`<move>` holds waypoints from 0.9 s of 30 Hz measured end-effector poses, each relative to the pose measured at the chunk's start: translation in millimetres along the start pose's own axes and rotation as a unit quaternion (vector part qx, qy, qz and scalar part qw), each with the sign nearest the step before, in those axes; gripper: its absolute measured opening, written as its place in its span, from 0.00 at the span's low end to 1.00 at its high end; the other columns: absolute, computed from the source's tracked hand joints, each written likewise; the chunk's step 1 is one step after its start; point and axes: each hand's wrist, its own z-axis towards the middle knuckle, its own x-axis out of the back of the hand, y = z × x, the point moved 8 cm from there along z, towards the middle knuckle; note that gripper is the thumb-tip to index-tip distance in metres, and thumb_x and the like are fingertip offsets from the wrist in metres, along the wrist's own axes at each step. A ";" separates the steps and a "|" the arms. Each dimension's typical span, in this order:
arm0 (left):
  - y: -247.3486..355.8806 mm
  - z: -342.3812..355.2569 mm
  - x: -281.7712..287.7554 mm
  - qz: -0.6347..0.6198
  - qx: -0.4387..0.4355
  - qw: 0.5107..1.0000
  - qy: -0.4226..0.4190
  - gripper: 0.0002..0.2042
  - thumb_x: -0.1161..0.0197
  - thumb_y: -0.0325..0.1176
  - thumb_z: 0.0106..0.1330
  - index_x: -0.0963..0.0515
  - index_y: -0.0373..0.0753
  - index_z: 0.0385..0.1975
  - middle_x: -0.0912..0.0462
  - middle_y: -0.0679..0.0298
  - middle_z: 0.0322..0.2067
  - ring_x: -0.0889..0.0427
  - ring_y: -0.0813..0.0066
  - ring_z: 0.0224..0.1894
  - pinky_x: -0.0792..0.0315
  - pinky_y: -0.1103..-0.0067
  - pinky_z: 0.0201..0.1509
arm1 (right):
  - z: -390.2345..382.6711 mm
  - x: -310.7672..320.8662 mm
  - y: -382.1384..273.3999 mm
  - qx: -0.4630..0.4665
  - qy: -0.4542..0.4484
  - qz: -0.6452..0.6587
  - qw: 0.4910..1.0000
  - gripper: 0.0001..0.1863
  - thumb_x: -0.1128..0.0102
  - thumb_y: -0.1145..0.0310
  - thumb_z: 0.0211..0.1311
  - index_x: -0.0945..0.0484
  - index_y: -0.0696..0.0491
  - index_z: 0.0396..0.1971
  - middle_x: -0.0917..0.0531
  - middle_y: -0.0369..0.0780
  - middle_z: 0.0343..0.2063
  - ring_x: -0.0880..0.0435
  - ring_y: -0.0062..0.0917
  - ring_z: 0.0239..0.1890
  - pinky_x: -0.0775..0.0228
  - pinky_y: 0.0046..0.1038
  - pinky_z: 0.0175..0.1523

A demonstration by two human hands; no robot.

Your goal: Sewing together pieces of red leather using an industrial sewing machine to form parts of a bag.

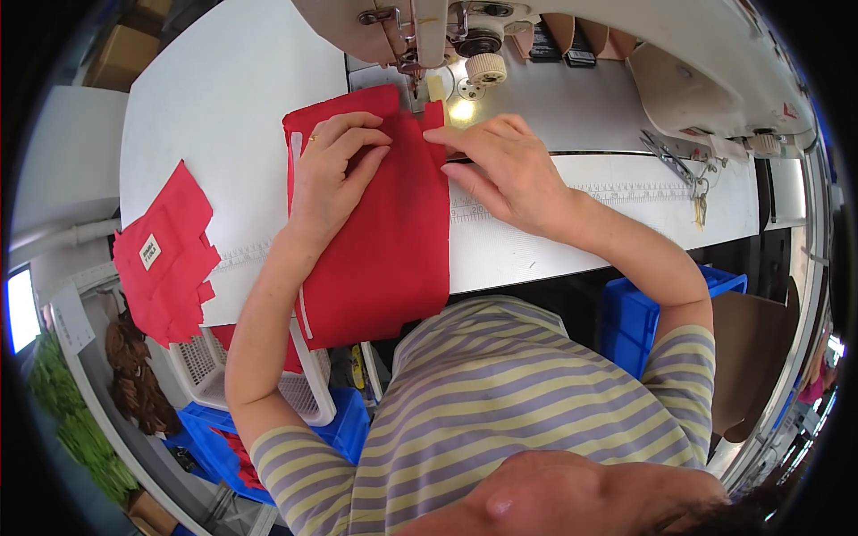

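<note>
A large red fabric piece (pixel 393 232) lies on the white sewing table and hangs over its front edge toward my lap. My left hand (pixel 338 174) rests on its upper left part, fingers bent and thumb close to the index fingertip, closed on the cloth. At the right edge, my right hand (pixel 509 170) has its index finger and thumb at a narrow red flap (pixel 434 118), its other fingers curled. The fabric's far end lies just before the sewing machine's needle area (pixel 413 76). A pale strip (pixel 298 179) runs along the left side of the cloth.
Cut red pieces (pixel 165 259) with a white label lie at the table's left edge. Scissors (pixel 668 156) and keys (pixel 700 201) lie at the right. A white basket (pixel 308 393) and blue bins (pixel 626 326) stand below. The machine arm (pixel 697 71) overhangs the far side.
</note>
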 end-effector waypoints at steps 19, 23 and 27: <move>-13.4 -3.4 3.6 -0.061 0.028 0.998 0.005 0.10 0.47 0.18 0.58 0.22 0.31 0.38 0.20 0.58 0.45 0.23 0.63 0.48 0.29 0.75 0.51 | 23.4 -40.9 -51.4 0.204 0.041 -0.110 0.972 0.19 0.44 0.66 0.50 0.25 0.49 0.45 0.25 0.39 0.48 0.24 0.25 0.30 0.34 0.28 0.38; -24.6 -6.5 3.4 -0.122 0.058 0.990 0.026 0.13 0.50 0.16 0.58 0.23 0.30 0.40 0.20 0.57 0.45 0.21 0.65 0.48 0.28 0.77 0.52 | 29.3 -36.2 -52.4 0.167 0.121 -0.154 0.966 0.17 0.44 0.65 0.51 0.26 0.48 0.44 0.26 0.39 0.50 0.25 0.26 0.38 0.35 0.29 0.43; -19.7 -3.5 5.5 -0.109 0.053 0.992 0.016 0.12 0.47 0.16 0.57 0.21 0.32 0.39 0.19 0.59 0.46 0.20 0.63 0.46 0.28 0.76 0.51 | 27.6 -23.0 -35.3 0.198 0.063 -0.147 0.967 0.16 0.41 0.68 0.45 0.23 0.51 0.39 0.22 0.38 0.48 0.24 0.27 0.45 0.34 0.31 0.49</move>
